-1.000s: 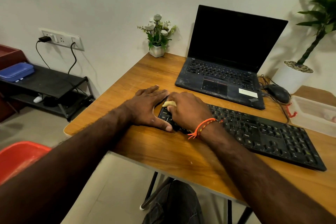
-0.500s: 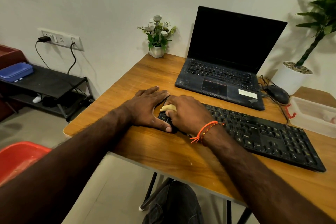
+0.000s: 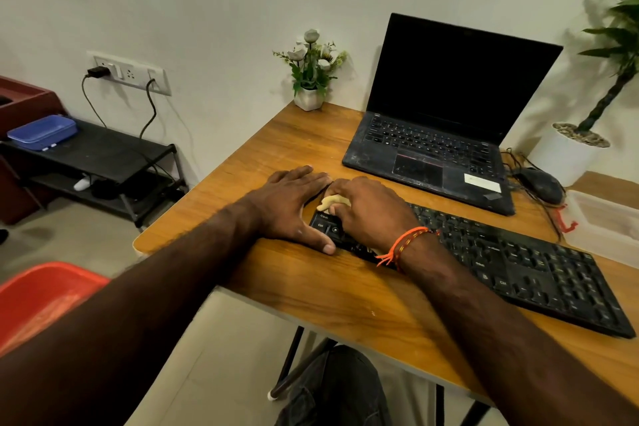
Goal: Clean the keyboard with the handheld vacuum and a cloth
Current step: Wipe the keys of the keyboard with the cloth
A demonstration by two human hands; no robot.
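Observation:
A black keyboard [image 3: 518, 259] lies slanted across the wooden table [image 3: 262, 156]. My left hand [image 3: 290, 207] lies flat on the table against the keyboard's left end, fingers straight, thumb along its front corner. My right hand [image 3: 370, 211], with an orange thread at the wrist, grips a small yellowish cloth [image 3: 330, 201] and presses it on the keyboard's left keys. Only a bit of the cloth shows between the fingers. No handheld vacuum is in view.
An open black laptop [image 3: 442, 142] stands behind the keyboard, with a flower pot [image 3: 309, 97] to its left. A mouse [image 3: 541, 183], a potted plant [image 3: 567, 156] and a clear box [image 3: 605, 221] are at the right. A red chair [image 3: 38, 301] stands at the left.
My right hand with the cloth has slid a little to the left and back over the keyboard's left end. The left hand has stayed in place.

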